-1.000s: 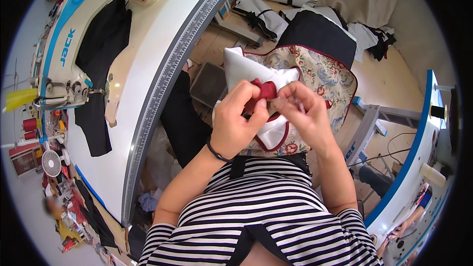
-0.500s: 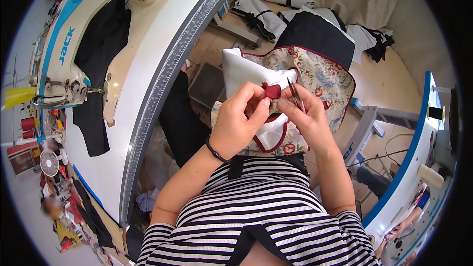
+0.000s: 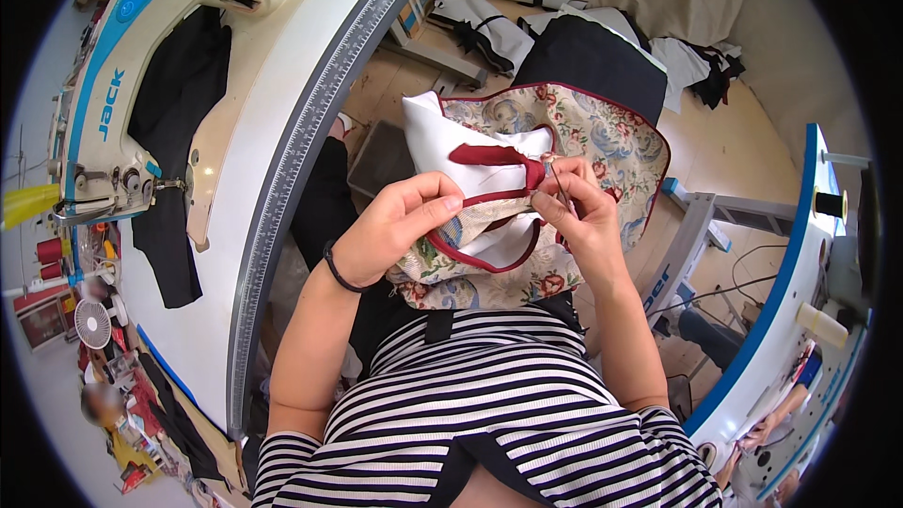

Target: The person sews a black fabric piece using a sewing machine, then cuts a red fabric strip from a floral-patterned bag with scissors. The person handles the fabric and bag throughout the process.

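Across my lap lies a floral cloth piece (image 3: 602, 132) with dark red binding along its edge and a white lining (image 3: 428, 136) folded over on the left. My left hand (image 3: 400, 226) pinches the red-bound edge between thumb and fingers. At the right end of that edge my right hand (image 3: 578, 216) is closed on the cloth, with slim dark snips (image 3: 561, 188) tucked in its fingers, mostly hidden. Between the hands a loose red binding strip (image 3: 484, 155) lies over the white lining, bunched near my right fingertips.
A white sewing machine (image 3: 94, 113) stands on the left table, with black cloth (image 3: 179, 85) under its arm. A ruler strip (image 3: 310, 103) borders that table. Fabric bundles (image 3: 484, 23) lie on the floor ahead. Another machine table (image 3: 781, 254) is at right, with a co-worker's hand (image 3: 762, 428) near it.
My left hand has moved left and down, away from my right, drawing the bound edge out between them. The bunched red strip now lies stretched to the left. The snips show less.
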Demonstrator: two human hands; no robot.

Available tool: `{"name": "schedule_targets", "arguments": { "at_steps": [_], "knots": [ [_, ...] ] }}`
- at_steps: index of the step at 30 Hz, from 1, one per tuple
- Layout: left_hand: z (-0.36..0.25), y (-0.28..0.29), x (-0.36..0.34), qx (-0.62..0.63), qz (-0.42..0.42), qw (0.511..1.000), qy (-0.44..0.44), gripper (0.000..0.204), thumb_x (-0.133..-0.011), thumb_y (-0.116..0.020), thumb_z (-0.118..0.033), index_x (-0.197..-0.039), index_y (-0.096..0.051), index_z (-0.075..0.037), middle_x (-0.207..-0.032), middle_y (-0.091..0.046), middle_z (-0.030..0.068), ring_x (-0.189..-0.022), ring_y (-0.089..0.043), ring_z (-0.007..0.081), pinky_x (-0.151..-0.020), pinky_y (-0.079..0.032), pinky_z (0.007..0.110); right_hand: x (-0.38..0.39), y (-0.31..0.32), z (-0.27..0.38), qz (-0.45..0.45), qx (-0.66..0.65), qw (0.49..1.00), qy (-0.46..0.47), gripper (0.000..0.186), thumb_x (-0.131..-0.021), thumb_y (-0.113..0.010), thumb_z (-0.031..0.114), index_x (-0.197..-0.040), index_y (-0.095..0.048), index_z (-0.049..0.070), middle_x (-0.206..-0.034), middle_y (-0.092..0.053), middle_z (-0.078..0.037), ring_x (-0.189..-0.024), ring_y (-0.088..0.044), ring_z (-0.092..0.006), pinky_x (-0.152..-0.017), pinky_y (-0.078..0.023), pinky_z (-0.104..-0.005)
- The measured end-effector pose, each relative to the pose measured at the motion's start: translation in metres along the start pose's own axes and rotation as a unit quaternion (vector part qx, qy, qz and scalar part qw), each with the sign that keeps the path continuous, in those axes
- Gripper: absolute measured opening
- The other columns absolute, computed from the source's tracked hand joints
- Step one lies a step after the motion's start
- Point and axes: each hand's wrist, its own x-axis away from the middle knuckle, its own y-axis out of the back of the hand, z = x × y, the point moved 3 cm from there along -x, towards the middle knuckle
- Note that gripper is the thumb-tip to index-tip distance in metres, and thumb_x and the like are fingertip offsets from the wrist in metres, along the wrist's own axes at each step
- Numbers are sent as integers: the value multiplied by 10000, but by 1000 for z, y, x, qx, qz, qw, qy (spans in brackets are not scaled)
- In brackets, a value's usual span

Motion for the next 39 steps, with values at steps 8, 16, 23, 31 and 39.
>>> {"name": "schedule_targets", "arguments": {
  "at_steps": [8,16,23,31,39],
  "knots": [
    [-10,-1,3,-190,-75,976,-70,134,-939,-511,-146,-936,-528,-13,-861,-540,-15,-786,-478,31,-723,-395,181,5,3,30,16,127,980,151,106,-789,-664,38,-883,-620,20,-905,-541,-13,-665,-481,-97,-590,-397,-222],
    [0,6,-4,-25,37,998,53,152,-915,-552,-152,-940,-548,-2,-884,-588,-2,-812,-532,39,-743,-435,188,26,-18,-26,120,-297,921,-222,163,-934,-540,193,-975,-508,38,-670,-453,51,-472,-300,-9,-426,-207,-191],
    [21,14,-4,-33,19,995,94,203,-892,-572,-123,-1026,-576,30,-947,-628,51,-854,-584,75,-789,-466,222,30,-33,-49,166,-392,874,-233,153,-945,-516,195,-983,-481,51,-627,-374,61,-454,-272,-22,-419,-187,-211],
    [22,11,-7,-15,33,995,95,212,-895,-564,-126,-1032,-577,36,-950,-627,53,-866,-587,85,-796,-466,223,30,-39,-52,192,-457,832,-247,164,-948,-503,186,-1053,-485,61,-578,-355,62,-446,-273,-37,-451,-195,-213],
    [21,9,-7,-2,33,996,79,165,-910,-559,-117,-999,-593,18,-901,-615,6,-812,-557,37,-737,-455,192,28,-40,-50,228,-480,812,-243,157,-962,-473,201,-1056,-501,78,-523,-326,70,-442,-267,-41,-459,-197,-217]
  ]
}}
